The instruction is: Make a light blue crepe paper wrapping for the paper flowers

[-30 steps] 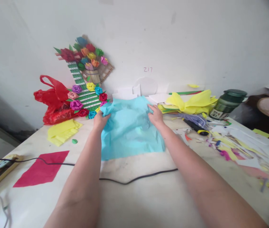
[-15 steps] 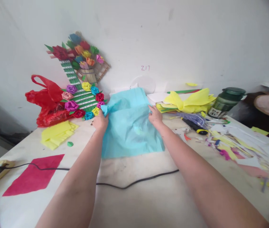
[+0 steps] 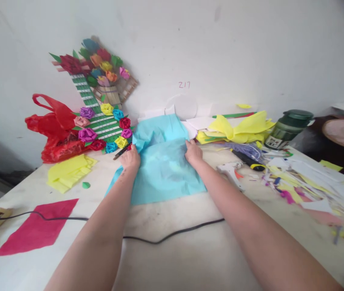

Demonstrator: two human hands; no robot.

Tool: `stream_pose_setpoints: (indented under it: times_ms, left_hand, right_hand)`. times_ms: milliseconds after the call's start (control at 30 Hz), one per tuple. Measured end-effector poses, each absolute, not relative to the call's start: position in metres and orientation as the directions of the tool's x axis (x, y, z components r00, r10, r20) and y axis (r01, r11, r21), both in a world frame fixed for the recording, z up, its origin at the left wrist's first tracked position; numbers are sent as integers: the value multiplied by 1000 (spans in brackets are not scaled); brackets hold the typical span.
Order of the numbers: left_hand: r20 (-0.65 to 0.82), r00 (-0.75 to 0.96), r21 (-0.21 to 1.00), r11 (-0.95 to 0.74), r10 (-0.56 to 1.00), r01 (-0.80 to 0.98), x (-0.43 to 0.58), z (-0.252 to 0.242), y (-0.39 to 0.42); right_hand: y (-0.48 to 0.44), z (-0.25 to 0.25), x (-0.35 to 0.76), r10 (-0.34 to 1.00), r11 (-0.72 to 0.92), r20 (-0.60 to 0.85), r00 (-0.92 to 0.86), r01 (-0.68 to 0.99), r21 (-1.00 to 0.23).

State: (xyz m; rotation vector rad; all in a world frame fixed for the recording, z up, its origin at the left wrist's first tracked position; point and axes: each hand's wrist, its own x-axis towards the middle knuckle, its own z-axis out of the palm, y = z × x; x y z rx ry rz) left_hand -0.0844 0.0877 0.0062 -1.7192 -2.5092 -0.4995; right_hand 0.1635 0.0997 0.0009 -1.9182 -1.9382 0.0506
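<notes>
A light blue tissue paper sheet lies crumpled on the table in front of me. My left hand pinches its left side, fingers closed on the paper. At the sheet's right side my right hand grips it too, fingers curled into the paper. The far part of the sheet bunches up toward the wall. A dark pen lies just left of my left hand.
A paper-flower craft leans on the wall beside a red plastic bag. Yellow paper, a red sheet and a black cable lie near. A glue gun, yellow tissue, a green jar and scraps sit right.
Both hands have drawn a little closer together and nearer to me, gathering the blue sheet. Its left corner now spreads out under my left forearm.
</notes>
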Motion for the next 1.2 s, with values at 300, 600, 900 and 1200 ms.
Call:
stream_pose_setpoints:
  times_ms: [300, 600, 900, 1200]
  left_hand:
    - [542, -274, 108, 258, 794, 960, -78, 11, 74]
    - [616, 206, 7, -267, 760, 964, -26, 39, 38]
    - [425, 293, 55, -347, 857, 936, 5, 9, 29]
    - [456, 261, 99, -340, 851, 935, 5, -3, 33]
  right_hand:
    - [94, 2, 159, 954, 83, 300, -7, 967, -240]
    - [93, 0, 160, 946, 84, 324, -10, 973, -217]
    - [94, 1, 160, 946, 79, 324, -8, 975, -206]
    - [88, 19, 166, 955, 63, 295, 4, 974, -218]
